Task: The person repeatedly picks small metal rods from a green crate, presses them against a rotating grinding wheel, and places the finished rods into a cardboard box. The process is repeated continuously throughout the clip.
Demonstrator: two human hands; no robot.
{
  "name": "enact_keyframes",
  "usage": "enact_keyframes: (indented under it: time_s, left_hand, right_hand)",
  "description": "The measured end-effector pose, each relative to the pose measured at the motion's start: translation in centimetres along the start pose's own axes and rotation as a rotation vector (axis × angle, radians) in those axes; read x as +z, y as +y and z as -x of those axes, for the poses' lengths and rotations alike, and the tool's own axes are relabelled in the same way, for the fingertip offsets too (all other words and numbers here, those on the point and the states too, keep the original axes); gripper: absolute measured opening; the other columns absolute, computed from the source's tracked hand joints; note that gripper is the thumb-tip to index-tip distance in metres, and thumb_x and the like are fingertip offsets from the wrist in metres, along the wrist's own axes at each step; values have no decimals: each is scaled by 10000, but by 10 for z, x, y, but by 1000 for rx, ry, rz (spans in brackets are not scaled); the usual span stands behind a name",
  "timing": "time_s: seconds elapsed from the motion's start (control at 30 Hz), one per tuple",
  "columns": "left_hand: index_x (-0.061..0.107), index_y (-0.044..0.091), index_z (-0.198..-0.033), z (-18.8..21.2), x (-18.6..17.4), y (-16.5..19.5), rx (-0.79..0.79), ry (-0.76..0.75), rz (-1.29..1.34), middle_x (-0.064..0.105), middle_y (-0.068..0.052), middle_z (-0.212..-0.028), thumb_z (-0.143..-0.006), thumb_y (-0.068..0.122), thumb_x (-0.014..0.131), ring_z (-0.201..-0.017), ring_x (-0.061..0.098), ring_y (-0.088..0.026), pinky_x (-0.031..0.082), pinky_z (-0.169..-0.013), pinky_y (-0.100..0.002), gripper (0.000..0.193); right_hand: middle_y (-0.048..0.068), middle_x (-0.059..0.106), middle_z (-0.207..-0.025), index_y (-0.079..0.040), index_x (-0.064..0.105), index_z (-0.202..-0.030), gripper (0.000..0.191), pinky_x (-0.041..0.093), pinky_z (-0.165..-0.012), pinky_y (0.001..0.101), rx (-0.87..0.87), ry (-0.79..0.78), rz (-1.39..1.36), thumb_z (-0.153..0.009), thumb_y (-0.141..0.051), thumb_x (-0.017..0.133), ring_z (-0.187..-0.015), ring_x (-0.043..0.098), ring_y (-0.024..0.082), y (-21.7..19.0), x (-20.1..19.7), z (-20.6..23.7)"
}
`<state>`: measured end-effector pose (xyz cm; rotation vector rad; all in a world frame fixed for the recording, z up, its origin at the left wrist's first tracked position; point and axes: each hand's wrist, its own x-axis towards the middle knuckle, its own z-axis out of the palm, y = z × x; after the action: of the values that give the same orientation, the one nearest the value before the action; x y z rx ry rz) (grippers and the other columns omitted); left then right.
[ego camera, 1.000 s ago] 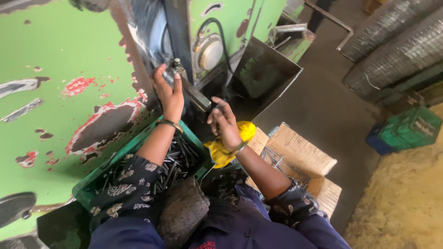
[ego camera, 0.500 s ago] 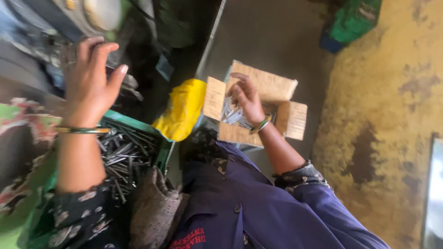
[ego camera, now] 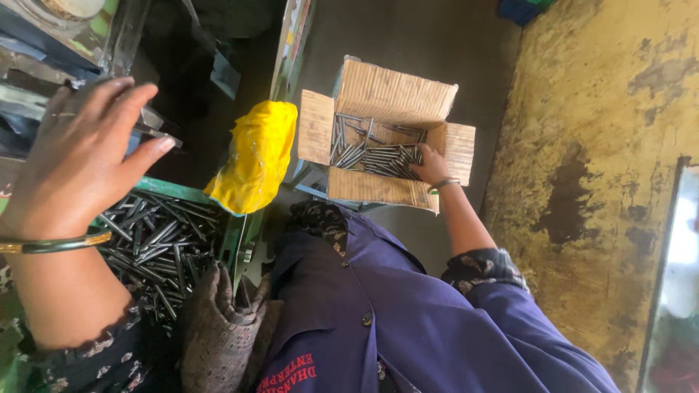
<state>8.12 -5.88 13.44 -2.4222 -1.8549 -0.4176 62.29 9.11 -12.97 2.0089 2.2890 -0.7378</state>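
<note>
Right hand reaches among metal rods in the cardboard box, grip unclear; left hand spread, holding nothing

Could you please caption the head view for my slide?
Right hand reaches into cardboard box of metal rods; left hand hovers above green crate.

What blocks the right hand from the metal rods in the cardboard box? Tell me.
Nothing visible. The right hand is already inside the open cardboard box, its flaps folded out, resting directly on the metal rods.
</note>
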Motion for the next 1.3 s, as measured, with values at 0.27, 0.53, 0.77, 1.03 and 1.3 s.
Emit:
enact_keyframes:
  time_s: [0.27, 0.53, 0.77, 1.03, 1.3]
  left_hand:
    - [577, 22, -1448, 17, -4, -7, -113, 8, 37, 591, -195, -1428, -927, 366, 701, -1255, 580, -380, 418, -1066, -525, 636]
    - [551, -38, -1460, 23, -17, -20, -112, 109, 225, 554, -266, -1455, -961, 188, 738, -1299, 559, -415, 473, -1085, -488, 579]
    - [559, -59, -1449, 24, -23, -23, -94, 117, 283, 559, -269, -1438, -952, 152, 756, -1264, 583, -430, 490, -1043, -479, 575]
    - [564, -44, -1429, 15, -33, -21, -95, 112, 237, 565, -277, -1425, -924, 217, 734, -1281, 560, -453, 457, -1055, -498, 593]
    - [574, -24, -1438, 17, -37, -21, -78, 103, 141, 588, -249, -1420, -922, 214, 748, -1260, 574, -430, 467, -1053, -493, 594]
  right_hand:
    - [171, 221, -1620, -51, 203, -1556, 1278, 190, -1217, 530, -64, -206, 569, -624, -508, 949, -1520, 184, 354, -22, 18, -6]
    - [154, 290, -1607, -94, 320, -1537, 1100, 338, -1178, 530, -2, -315, 432, -681, -462, 906, -1523, 234, 373, -13, 18, -6]
    - [199, 323, -1580, -92, 319, -1564, 1076, 341, -1215, 511, -26, -290, 433, -719, -429, 893, -1473, 301, 444, -17, 24, -8]
    - [209, 178, -1645, -98, 215, -1607, 1258, 337, -1210, 547, 166, -312, 400, -652, -487, 936, -1493, 242, 494, -30, 25, -11]
    - [249, 184, -1609, -56, 277, -1531, 1152, 388, -1177, 488, 241, -262, 214, -649, -360, 954, -1436, 329, 504, -35, 33, -18]
